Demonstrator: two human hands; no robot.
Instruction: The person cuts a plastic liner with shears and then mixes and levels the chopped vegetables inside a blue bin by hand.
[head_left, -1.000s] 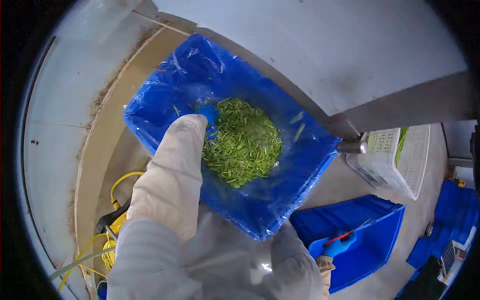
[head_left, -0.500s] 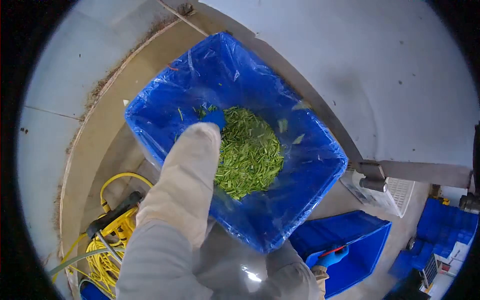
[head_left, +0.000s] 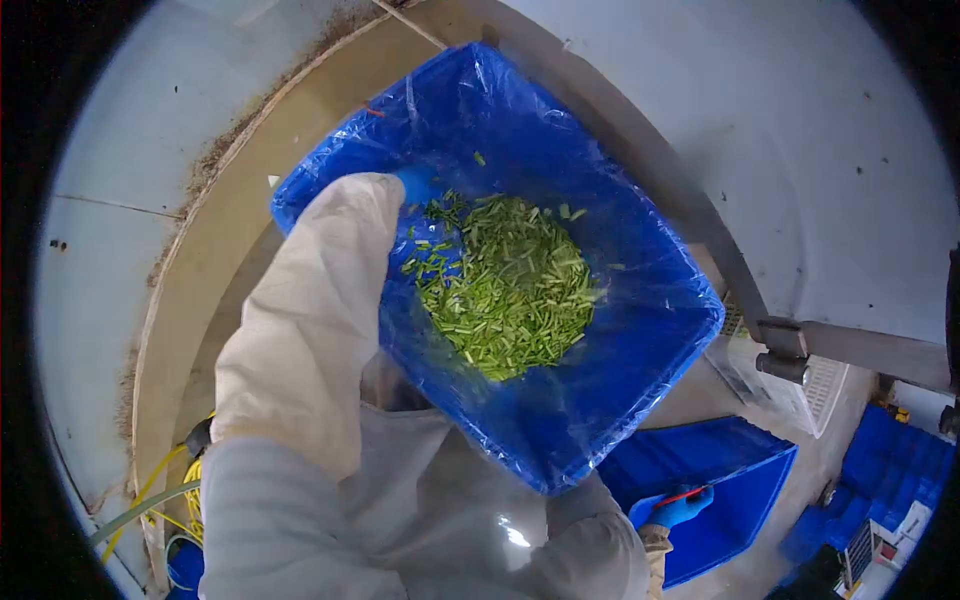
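A large blue bin point(head_left: 655, 270) with a clear plastic liner stands tilted in front of me, holding a pile of chopped green vegetable stalks point(head_left: 520, 300). My left hand point(head_left: 415, 185), in a blue glove, reaches inside by the left wall, at the pile's far left edge. Its fingers are hidden by the beige sleeve. Loose cut pieces lie scattered on the liner just below it. Down at the lower right, my blue-gloved right hand point(head_left: 685, 508) is closed on a thin red strip-like thing point(head_left: 680, 495), which I cannot tell more of. That hand overlaps a second blue bin point(head_left: 770, 500).
A big pale metal surface point(head_left: 720, 110) curves along the upper right. Beyond it are a dark bar point(head_left: 860, 350), a white slatted crate point(head_left: 825, 390) and stacked blue crates point(head_left: 890, 460). Yellow hose point(head_left: 190, 510) lies at the lower left.
My left hand has moved up and left, away from the pile toward the bin's wall. The view has shifted, so the bin sits a little farther right. My right hand keeps its hold.
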